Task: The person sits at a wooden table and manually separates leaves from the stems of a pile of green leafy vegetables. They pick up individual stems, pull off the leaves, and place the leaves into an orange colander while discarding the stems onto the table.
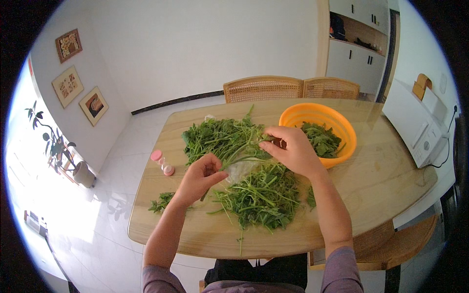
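A green leafy stem [238, 157] spans the gap between my two hands above the table. My left hand [202, 178] pinches its lower end between thumb and fingers. At the other end, my right hand [293, 148] has its fingertips closed on the stem's upper part. Behind the hands lies a large heap of leafy greens [216, 137]. A second pile of greens and thin stems [265, 197] is nearer to me, with a crumpled clear plastic bag [242, 171] partly showing between the two. Beyond my right hand stands an orange plastic basket [346, 128] containing picked leaves [320, 139].
A pink sandglass [162, 163] stands at the table's left side. A small bunch of leaves [162, 202] lies beside my left forearm. On the right is a white microwave oven [416, 124]. Cane-backed chairs [263, 89] line the far edge of the wooden table [381, 172].
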`<state>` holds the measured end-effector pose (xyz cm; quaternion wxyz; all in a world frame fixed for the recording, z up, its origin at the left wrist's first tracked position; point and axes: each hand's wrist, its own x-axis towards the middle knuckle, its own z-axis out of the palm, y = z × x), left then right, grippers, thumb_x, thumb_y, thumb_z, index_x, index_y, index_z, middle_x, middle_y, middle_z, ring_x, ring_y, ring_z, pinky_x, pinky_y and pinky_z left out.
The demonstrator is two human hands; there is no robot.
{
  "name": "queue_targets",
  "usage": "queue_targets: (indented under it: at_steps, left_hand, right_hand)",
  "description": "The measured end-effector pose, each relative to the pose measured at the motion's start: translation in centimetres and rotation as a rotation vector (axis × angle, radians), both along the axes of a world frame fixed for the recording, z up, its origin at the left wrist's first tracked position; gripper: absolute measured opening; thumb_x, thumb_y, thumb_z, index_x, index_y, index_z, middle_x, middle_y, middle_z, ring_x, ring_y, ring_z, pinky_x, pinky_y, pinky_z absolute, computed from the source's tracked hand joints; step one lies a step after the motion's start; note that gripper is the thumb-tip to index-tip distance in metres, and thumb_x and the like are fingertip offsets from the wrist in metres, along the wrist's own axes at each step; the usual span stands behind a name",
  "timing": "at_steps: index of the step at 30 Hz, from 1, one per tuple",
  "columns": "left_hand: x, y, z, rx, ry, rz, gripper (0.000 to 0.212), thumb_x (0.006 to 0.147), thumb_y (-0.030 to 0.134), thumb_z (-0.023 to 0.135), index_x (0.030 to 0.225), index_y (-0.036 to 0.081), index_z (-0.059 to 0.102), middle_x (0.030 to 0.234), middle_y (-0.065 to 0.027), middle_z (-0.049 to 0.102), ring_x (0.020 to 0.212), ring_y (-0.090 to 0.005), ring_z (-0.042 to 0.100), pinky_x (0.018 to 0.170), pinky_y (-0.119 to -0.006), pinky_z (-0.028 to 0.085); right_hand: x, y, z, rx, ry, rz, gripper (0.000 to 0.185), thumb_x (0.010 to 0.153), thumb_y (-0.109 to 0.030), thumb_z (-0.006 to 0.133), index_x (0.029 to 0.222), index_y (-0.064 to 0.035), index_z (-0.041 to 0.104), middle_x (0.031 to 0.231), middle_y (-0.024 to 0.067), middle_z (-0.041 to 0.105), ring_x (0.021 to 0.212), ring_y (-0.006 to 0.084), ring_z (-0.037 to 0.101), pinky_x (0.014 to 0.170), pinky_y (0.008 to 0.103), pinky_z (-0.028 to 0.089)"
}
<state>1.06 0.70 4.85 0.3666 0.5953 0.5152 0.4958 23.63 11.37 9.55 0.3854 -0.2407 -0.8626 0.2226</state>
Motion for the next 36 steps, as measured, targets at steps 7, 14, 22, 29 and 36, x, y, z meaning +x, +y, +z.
queue_targets:
  at_steps: [7, 14, 22, 29, 36]
  left_hand:
    - [2.5, 0.9, -2.0, 0.044, -0.075, 0.029, 0.017, 0.087, 0.01, 0.052, 0.102, 0.002, 0.052, 0.08, -0.001, 0.056, 0.068, -0.0077, 0.05, 0.064, -0.021, 0.041]
    - [2.3, 1.4, -2.6, -0.071, -0.31, 0.099, 0.011, 0.09, 0.017, 0.051, 0.092, 0.007, 0.052, 0.07, 0.0008, 0.057, 0.05, -0.0017, 0.038, 0.044, -0.017, 0.03]
    - [1.3, 1.4, -4.1, -0.07, -0.476, 0.0, 0.009, 0.09, 0.018, 0.051, 0.092, 0.009, 0.051, 0.069, 0.0013, 0.056, 0.049, -0.0018, 0.039, 0.044, -0.017, 0.03]
    - [1.3, 1.9, -5.1, 0.012, -0.598, 0.126, 0.008, 0.09, 0.017, 0.051, 0.092, 0.009, 0.051, 0.07, 0.0013, 0.055, 0.05, -0.0019, 0.041, 0.044, -0.017, 0.031]
    - [-1.7, 2.7, -5.0, 0.12, -0.767, 0.252, 0.007, 0.09, 0.016, 0.051, 0.096, 0.012, 0.053, 0.07, 0.0044, 0.053, 0.055, -0.0012, 0.042, 0.046, -0.016, 0.03]
  right_hand:
    - [-1.7, -0.4, -1.4, 0.125, 0.08, 0.033, 0.02, 0.077, -0.019, 0.063, 0.086, -0.0023, 0.057, 0.069, 0.0114, 0.058, 0.059, 0.0274, 0.055, 0.056, 0.0345, 0.045]
    - [-2.3, -0.9, -0.6, 0.628, 0.07, -0.085, 0.021, 0.068, -0.015, 0.068, 0.087, -0.0104, 0.058, 0.092, 0.0026, 0.055, 0.091, 0.0232, 0.052, 0.079, 0.0377, 0.04]
    - [-4.8, -1.3, -3.5, 0.816, -0.137, -0.006, 0.007, 0.068, -0.014, 0.056, 0.074, -0.0103, 0.057, 0.088, 0.0009, 0.054, 0.097, 0.0183, 0.05, 0.09, 0.0378, 0.036]
    - [-5.3, -3.8, -3.3, 0.785, -0.279, -0.015, 0.005, 0.068, -0.013, 0.054, 0.07, -0.0088, 0.053, 0.078, 0.0035, 0.051, 0.083, 0.0195, 0.051, 0.084, 0.037, 0.038]
    - [-4.4, -7.3, -2.0, 0.662, -0.372, 0.238, 0.007, 0.069, -0.014, 0.052, 0.073, -0.0076, 0.053, 0.076, 0.0047, 0.049, 0.08, 0.0203, 0.052, 0.081, 0.0351, 0.038]
